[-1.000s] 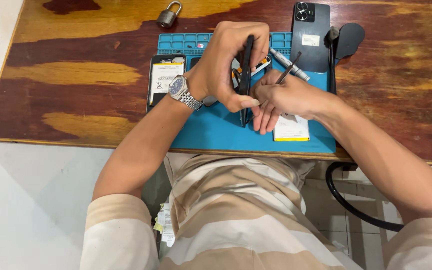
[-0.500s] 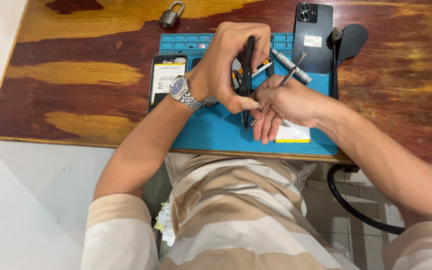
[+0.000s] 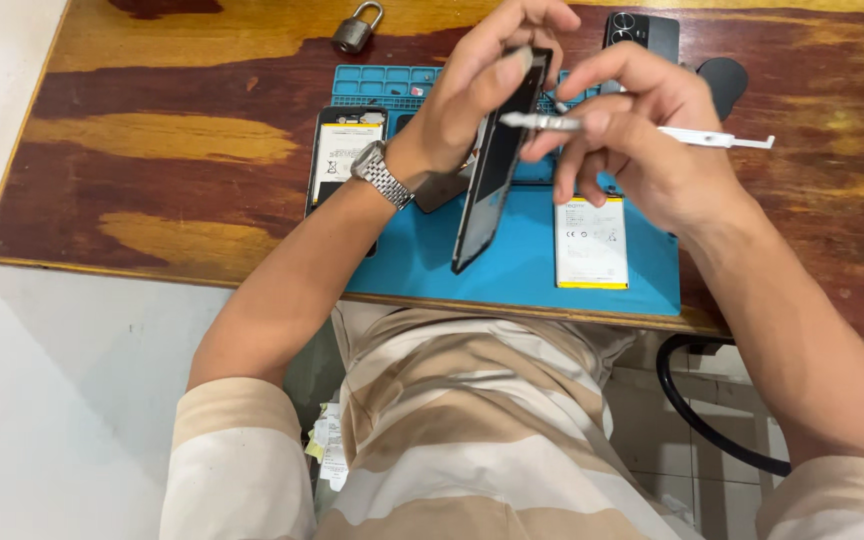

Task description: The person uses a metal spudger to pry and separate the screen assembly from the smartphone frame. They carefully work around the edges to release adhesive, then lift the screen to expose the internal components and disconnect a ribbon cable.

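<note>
— Phone [image 3: 497,165]: where is it sitting?

— I'm seeing the left hand [image 3: 477,90] gripping it by the top, fingers closed around it, holding it on edge above the blue mat [image 3: 512,270].

— And the right hand [image 3: 642,130]?

— Its fingers are pinching a slim metal tool [image 3: 552,122] against the phone's upper edge. A battery [image 3: 590,243] is lying just beside, on the mat.

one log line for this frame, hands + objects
left hand: holds phone body edge-up | right hand: holds metal tool at phone | mat: battery
</note>
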The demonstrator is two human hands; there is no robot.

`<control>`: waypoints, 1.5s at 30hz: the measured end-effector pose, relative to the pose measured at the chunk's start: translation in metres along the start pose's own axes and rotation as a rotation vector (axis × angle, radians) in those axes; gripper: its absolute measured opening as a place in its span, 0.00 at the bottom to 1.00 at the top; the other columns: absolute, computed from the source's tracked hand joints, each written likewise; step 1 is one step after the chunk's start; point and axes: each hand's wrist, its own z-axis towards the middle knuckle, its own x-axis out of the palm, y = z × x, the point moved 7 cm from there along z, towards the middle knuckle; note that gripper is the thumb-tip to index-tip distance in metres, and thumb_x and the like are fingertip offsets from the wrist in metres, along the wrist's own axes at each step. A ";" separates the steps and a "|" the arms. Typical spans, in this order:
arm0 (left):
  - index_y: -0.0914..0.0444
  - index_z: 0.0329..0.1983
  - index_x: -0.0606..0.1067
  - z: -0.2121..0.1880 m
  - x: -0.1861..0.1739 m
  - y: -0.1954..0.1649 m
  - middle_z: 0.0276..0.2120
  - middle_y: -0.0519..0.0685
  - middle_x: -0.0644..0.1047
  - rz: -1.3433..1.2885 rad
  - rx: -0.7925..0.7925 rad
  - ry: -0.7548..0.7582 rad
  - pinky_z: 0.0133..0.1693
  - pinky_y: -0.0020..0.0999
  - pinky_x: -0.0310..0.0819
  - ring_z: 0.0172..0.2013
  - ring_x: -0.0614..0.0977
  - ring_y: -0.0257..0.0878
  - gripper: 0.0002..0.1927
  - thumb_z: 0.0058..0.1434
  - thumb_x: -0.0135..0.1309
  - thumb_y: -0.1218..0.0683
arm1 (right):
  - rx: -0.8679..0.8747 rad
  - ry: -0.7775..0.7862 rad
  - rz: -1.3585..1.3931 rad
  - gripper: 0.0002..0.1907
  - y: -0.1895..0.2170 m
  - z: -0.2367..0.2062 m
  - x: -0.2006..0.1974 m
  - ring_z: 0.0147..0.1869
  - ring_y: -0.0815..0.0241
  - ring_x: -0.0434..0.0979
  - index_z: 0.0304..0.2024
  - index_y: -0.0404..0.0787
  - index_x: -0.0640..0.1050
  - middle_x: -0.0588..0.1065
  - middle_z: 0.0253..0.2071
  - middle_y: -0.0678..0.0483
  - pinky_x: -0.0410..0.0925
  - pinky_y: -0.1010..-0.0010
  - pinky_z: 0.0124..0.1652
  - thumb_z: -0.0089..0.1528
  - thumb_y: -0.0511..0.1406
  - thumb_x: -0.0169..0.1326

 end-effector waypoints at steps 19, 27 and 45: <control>0.69 0.67 0.69 0.005 0.007 0.014 0.58 0.57 0.77 -0.728 -0.149 -0.001 0.62 0.39 0.77 0.58 0.81 0.43 0.34 0.79 0.25 0.40 | -0.149 -0.049 -0.180 0.20 0.010 0.001 0.003 0.43 0.56 0.84 0.69 0.34 0.71 0.76 0.61 0.40 0.73 0.73 0.34 0.76 0.33 0.43; 0.69 0.68 0.68 0.001 0.016 0.008 0.56 0.56 0.78 -0.672 -0.173 -0.002 0.56 0.37 0.80 0.53 0.82 0.41 0.35 0.79 0.24 0.39 | -0.154 -0.082 -0.368 0.19 0.013 0.002 0.013 0.39 0.56 0.83 0.69 0.34 0.66 0.76 0.66 0.42 0.68 0.75 0.30 0.77 0.35 0.41; 0.70 0.67 0.67 0.002 0.017 0.002 0.58 0.55 0.74 -0.502 -0.103 0.047 0.63 0.33 0.72 0.57 0.78 0.40 0.39 0.77 0.21 0.35 | -0.158 -0.055 -0.375 0.19 0.014 0.001 0.017 0.38 0.57 0.84 0.69 0.35 0.66 0.76 0.64 0.40 0.70 0.76 0.28 0.77 0.35 0.41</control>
